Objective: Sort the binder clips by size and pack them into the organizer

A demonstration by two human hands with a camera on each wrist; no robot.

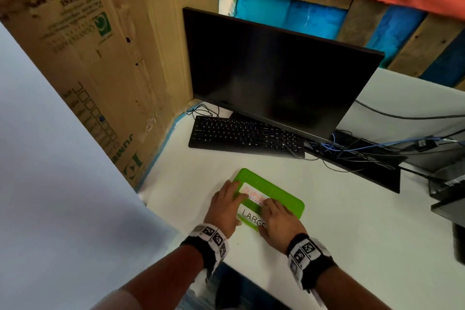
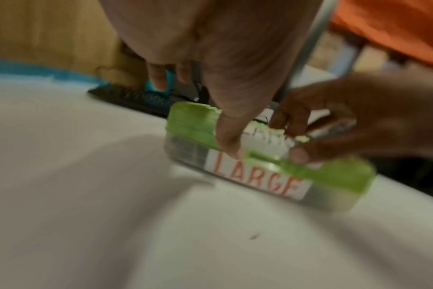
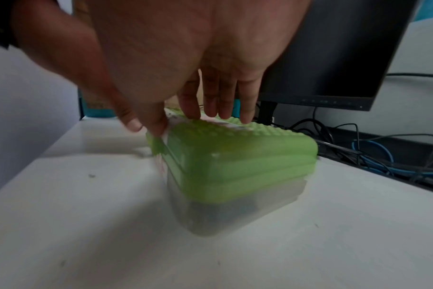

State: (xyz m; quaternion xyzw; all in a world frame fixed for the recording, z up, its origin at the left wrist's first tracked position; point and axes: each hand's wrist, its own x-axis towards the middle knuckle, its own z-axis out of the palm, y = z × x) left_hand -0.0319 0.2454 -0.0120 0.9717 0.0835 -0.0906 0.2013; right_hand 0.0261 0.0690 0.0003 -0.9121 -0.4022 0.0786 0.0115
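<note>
Organizer (image 1: 289, 199) lower centre of frame, green lid (image 3: 235, 148) on; left hand (image 1: 226, 206) and right hand (image 1: 279, 219) flat on top, fingers straight, gripping nothing; looks like closing step, next firm even press

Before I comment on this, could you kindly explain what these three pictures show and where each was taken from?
No machine here: a person works with bare hands, wearing one camera on the head and one on each wrist. The head view looks down on a white table with a monitor, keyboard and cables. Both the left hand and right hand rest on the green lid of a clear organizer box labelled LARGE. The wrist views show it up close and blurred.
</note>
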